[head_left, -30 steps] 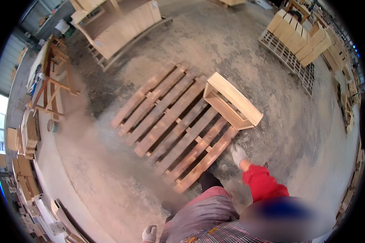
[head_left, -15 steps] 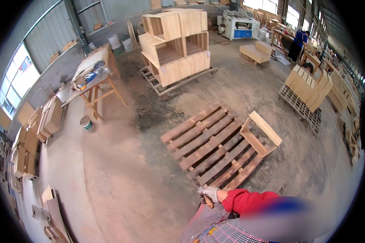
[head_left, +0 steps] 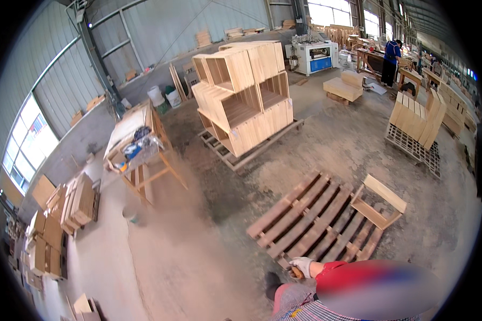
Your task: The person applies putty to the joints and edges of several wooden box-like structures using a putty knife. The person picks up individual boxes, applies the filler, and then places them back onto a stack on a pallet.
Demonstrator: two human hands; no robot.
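Note:
My right hand [head_left: 303,266], in a pale work glove under a red sleeve, is low in the picture, right of the middle. Its fingers are closed around a tool with a brown wooden handle [head_left: 296,273]; the working end is too small to make out. Just beyond the hand lies a slatted wooden pallet [head_left: 305,219] on the floor. On the pallet's right side stands an open light-wood frame [head_left: 383,195], apart from my hand. My left hand does not show.
Light-wood cabinets [head_left: 246,101] are stacked on another pallet farther off. To the left stand a workbench [head_left: 139,139] with tools, a bucket [head_left: 129,215] and stacked boards [head_left: 80,203]. More panels [head_left: 418,117] sit at right. A person in blue [head_left: 392,59] works beyond a white machine [head_left: 313,56].
The view has tilted up and swung left, so the pallet, frame and cabinets sit lower and farther right. My right hand still grips the wooden-handled tool.

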